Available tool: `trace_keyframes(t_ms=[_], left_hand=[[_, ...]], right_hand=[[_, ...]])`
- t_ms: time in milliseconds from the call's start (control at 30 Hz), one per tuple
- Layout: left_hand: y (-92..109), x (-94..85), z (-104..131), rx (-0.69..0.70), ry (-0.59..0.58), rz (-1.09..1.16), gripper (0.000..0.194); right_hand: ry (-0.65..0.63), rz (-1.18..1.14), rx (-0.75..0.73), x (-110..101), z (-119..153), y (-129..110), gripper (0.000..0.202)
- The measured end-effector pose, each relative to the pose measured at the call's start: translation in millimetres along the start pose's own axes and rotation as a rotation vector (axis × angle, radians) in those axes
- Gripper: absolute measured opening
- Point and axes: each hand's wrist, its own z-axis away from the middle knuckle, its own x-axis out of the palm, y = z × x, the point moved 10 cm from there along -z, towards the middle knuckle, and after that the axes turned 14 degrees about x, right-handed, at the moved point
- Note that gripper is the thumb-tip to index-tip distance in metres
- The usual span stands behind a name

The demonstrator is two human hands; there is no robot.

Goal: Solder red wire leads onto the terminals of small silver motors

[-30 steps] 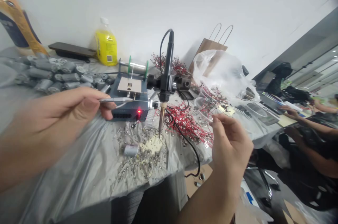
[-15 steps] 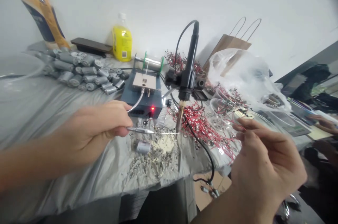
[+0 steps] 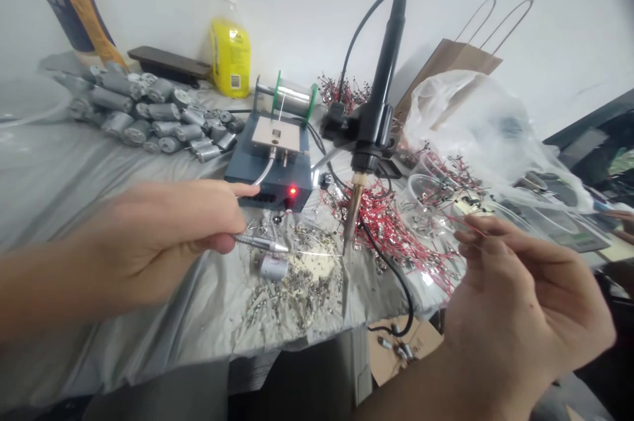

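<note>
My left hand [image 3: 188, 219] is closed around a metal solder feed nozzle [image 3: 262, 244], its forefinger stretched along the feed tube. Thin solder wire [image 3: 314, 253] runs from the nozzle to the tip of a soldering iron [image 3: 352, 216], which a stand holds pointing down. My right hand [image 3: 520, 289] pinches a thin red wire [image 3: 463, 223] between thumb and fingers, to the right of the iron. Behind the nozzle stands the solder feeder [image 3: 267, 173] with a lit red lamp and a solder spool [image 3: 294, 98]. A silver motor [image 3: 274, 267] lies below the nozzle.
Red wires with small metal parts [image 3: 391, 226] are heaped right of the iron. Grey motors [image 3: 158, 114] are piled at left. A yellow bottle [image 3: 230, 51], a paper bag [image 3: 453, 64] and a plastic bag [image 3: 490, 117] stand behind. Another person's hand [image 3: 623, 223] shows at far right.
The view has shifted, so the iron and my right hand appear farther right. My left forefinger now reaches out along the feed tube. Both hands keep their holds.
</note>
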Motion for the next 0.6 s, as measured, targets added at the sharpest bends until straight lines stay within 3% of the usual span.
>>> trace_keyframes(t_ms=[100, 600], left_hand=[[3.2, -5.3, -1.9, 0.008, 0.053, -0.064, 0.035], [9.0, -2.0, -11.0, 0.044, 0.004, -0.041, 0.029]], right_hand=[[0.000, 0.012, -0.008, 0.7, 1.1, -1.5, 0.011], [0.019, -0.052, -0.008, -1.3, 0.3, 1.1, 0.013]])
